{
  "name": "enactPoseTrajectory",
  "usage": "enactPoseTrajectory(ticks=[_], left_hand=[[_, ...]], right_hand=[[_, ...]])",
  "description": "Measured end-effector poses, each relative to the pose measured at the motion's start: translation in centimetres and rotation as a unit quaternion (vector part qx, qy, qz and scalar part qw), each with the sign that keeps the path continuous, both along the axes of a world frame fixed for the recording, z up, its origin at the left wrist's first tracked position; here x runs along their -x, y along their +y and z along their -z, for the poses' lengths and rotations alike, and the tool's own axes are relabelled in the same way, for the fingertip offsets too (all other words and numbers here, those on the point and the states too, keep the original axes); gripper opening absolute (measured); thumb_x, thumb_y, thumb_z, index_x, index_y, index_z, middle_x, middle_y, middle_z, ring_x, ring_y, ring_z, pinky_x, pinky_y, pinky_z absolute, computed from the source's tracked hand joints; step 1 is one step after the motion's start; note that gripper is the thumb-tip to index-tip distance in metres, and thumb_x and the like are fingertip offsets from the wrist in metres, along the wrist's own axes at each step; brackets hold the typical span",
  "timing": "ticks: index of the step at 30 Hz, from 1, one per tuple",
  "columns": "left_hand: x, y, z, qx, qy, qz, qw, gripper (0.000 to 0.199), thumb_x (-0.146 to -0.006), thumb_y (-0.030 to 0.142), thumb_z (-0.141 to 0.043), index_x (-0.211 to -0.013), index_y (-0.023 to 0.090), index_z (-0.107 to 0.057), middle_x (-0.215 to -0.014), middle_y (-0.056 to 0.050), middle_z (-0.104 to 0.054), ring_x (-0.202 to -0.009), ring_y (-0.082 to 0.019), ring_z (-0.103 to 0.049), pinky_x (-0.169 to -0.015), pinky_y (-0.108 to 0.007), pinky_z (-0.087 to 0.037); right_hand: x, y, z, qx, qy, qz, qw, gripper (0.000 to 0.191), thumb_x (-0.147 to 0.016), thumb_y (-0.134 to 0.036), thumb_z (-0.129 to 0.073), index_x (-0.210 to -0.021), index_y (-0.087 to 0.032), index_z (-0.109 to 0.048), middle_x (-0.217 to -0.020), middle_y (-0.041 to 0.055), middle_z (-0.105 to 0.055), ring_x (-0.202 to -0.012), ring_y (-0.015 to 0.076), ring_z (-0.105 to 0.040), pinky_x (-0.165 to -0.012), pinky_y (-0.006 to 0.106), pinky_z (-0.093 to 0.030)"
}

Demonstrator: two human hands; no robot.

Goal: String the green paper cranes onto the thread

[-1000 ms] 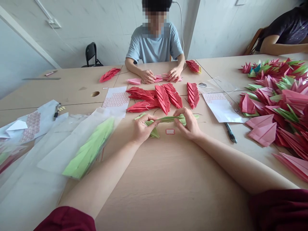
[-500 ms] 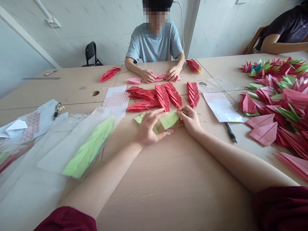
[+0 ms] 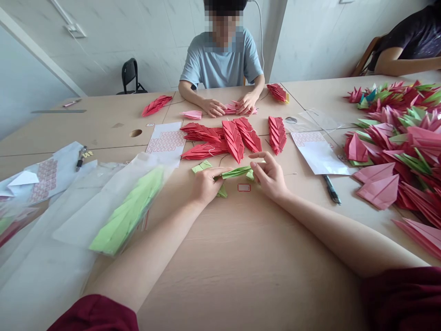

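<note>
My left hand (image 3: 208, 186) is closed on one end of a pleated strip of folded green paper (image 3: 236, 172), thumb along its top. At the strip's other end is my right hand (image 3: 272, 178), with thumb and curled fingers around the paper and the index finger raised. The fingers partly hide that end. More folded green paper (image 3: 201, 166) lies on the table beside and beneath my left hand. A small red-framed label (image 3: 244, 187) lies just below the strip. Several braided red paper pieces (image 3: 233, 140) sit right behind my hands.
Plastic sleeves, one holding green folded paper (image 3: 129, 211), cover the left. A pen (image 3: 331, 189), a label sheet (image 3: 319, 154) and a large heap of pink, red and green folded papers (image 3: 396, 138) lie right. Opposite, a person's hands (image 3: 214, 108) handle pink paper.
The green paper has turned from flat-facing to edge-on. My left hand has shifted from open fingers over it to a closed grip. The label below is now uncovered.
</note>
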State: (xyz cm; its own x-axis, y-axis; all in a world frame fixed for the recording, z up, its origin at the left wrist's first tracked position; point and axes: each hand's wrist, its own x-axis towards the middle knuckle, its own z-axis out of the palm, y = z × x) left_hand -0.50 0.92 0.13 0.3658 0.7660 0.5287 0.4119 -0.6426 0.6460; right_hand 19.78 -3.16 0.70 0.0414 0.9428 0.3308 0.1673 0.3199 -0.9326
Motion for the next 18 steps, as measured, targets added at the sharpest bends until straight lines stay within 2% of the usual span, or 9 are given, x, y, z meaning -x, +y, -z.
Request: enactPoseTrajectory(ticks=[5, 10, 12, 14, 16, 18], left_hand=[[0.0, 0.2, 0.1, 0.002, -0.019, 0.011, 1.000, 0.031, -0.078, 0.005, -0.060, -0.095, 0.025, -0.076, -0.099, 0.000, -0.074, -0.088, -0.017, -0.070, -0.080, -0.029, -0.054], [0.2, 0.2, 0.1, 0.018, -0.032, -0.009, 0.999, 0.015, -0.080, 0.019, -0.068, -0.092, 0.023, -0.076, -0.087, -0.001, -0.074, -0.074, -0.015, -0.065, -0.066, -0.026, -0.049], [0.1, 0.2, 0.0, 0.019, -0.034, -0.022, 0.999, 0.013, -0.082, 0.028, -0.069, -0.092, 0.022, -0.076, -0.075, 0.000, -0.071, -0.063, -0.012, -0.058, -0.058, -0.025, -0.044], [0.0, 0.1, -0.1, 0.016, -0.034, -0.035, 0.999, 0.017, -0.083, 0.034, -0.069, -0.093, 0.022, -0.076, -0.065, 0.002, -0.066, -0.056, -0.011, -0.051, -0.054, -0.024, -0.040], [0.0, 0.1, -0.2, 0.018, -0.034, -0.044, 0.998, 0.020, -0.082, 0.038, -0.069, -0.090, 0.021, -0.076, -0.060, 0.002, -0.062, -0.054, -0.010, -0.047, -0.053, -0.023, -0.038], [0.0, 0.1, -0.2, 0.030, -0.034, -0.050, 0.998, 0.023, -0.082, 0.040, -0.069, -0.088, 0.019, -0.075, -0.059, 0.002, -0.060, -0.054, -0.010, -0.046, -0.053, -0.022, -0.037]], right_hand=[[-0.5, 0.6, 0.4, -0.050, 0.005, 0.090, 0.995, 0.018, -0.091, -0.035, -0.053, -0.105, -0.023, -0.051, -0.052, -0.0089, -0.035, -0.047, 0.0096, -0.031, -0.050, 0.024, -0.027], [-1.3, 1.7, 0.9, -0.038, -0.030, 0.123, 0.991, 0.010, -0.089, -0.030, -0.054, -0.097, -0.023, -0.052, -0.053, -0.0081, -0.035, -0.047, 0.0096, -0.032, -0.049, 0.024, -0.028], [-1.3, 1.8, 1.0, -0.036, -0.062, 0.120, 0.990, 0.009, -0.090, -0.030, -0.053, -0.094, -0.022, -0.054, -0.064, -0.0043, -0.048, -0.050, 0.0093, -0.040, -0.051, 0.025, -0.033], [-1.3, 1.7, 0.9, -0.074, -0.095, 0.135, 0.984, 0.010, -0.091, -0.029, -0.052, -0.094, -0.022, -0.057, -0.086, 0.0014, -0.057, -0.059, 0.0097, -0.048, -0.054, 0.025, -0.039], [-1.2, 1.5, 0.7, -0.140, -0.122, 0.152, 0.971, 0.010, -0.091, -0.028, -0.051, -0.096, -0.022, -0.059, -0.101, 0.0049, -0.057, -0.069, 0.0114, -0.053, -0.057, 0.026, -0.043], [-1.1, 1.3, 0.6, -0.197, -0.145, 0.142, 0.959, 0.011, -0.091, -0.026, -0.053, -0.099, -0.023, -0.060, -0.104, 0.0063, -0.056, -0.079, 0.0144, -0.055, -0.061, 0.028, -0.046]])
